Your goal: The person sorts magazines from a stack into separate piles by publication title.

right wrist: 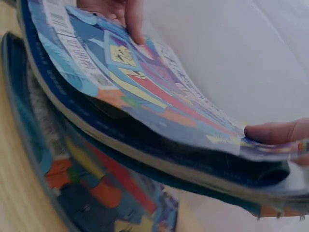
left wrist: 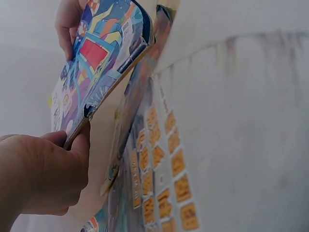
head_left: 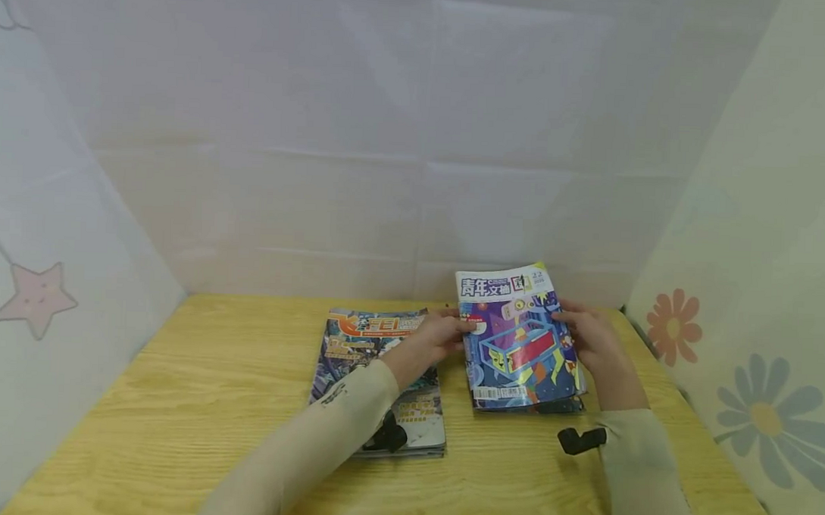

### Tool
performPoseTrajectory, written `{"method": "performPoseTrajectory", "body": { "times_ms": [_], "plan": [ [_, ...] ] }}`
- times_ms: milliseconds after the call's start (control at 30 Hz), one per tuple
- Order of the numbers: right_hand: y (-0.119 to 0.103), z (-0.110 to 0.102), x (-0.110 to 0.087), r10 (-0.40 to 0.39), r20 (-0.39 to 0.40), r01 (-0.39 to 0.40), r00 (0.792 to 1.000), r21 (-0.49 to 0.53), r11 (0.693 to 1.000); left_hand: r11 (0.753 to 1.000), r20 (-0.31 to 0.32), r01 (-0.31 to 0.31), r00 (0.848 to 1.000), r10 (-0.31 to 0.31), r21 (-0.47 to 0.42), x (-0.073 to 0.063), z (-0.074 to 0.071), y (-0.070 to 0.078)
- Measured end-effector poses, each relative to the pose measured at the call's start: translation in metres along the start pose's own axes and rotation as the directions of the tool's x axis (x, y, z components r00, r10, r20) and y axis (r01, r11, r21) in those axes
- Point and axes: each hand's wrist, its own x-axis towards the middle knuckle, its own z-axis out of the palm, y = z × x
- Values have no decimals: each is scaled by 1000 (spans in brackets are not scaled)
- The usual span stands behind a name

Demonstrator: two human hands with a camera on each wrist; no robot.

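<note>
Both hands hold a colorful magazine (head_left: pixel 518 344) with a purple-blue cover and a white title band, tilted up above the table's right half. My left hand (head_left: pixel 437 336) pinches its left edge, thumb on the cover. On the opposite edge, my right hand (head_left: pixel 590 336) grips with the thumb on top and the other fingers partly hidden behind. Beneath it, the right wrist view shows another magazine (right wrist: pixel 91 193) with a similar cover on the table. To the left, below my left forearm, lies a stack of magazines (head_left: pixel 416 428) with an orange-lettered top cover.
The wooden table (head_left: pixel 210 387) meets a pale cloth backdrop (head_left: pixel 319 209) at the back. Side cloths carry a pink star (head_left: pixel 36 297) and printed flowers (head_left: pixel 764 420). Black wrist-worn devices (head_left: pixel 581 441) stick out from the sleeves.
</note>
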Motion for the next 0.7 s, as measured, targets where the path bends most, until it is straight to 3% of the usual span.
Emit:
{"method": "performPoseTrajectory", "body": {
  "times_ms": [200, 433, 567, 700],
  "plan": [
    [18, -4, 15, 95, -112, -92, 989, 39, 995, 1000, -14, 9, 1000, -9, -11, 11, 3, -13],
    [33, -4, 22, 111, -200, -105, 973, 38, 994, 997, -32, 58, 998, -59, -43, 12, 6, -19],
    [39, -7, 24, 101, -213, -104, 972, 0, 995, 996, -10, 75, 997, -75, 42, 8, 5, -17],
    [46, -9, 26, 92, -230, -108, 969, -60, 992, 977, -16, 79, 997, -78, 197, 2, 3, -12]
  ]
}}
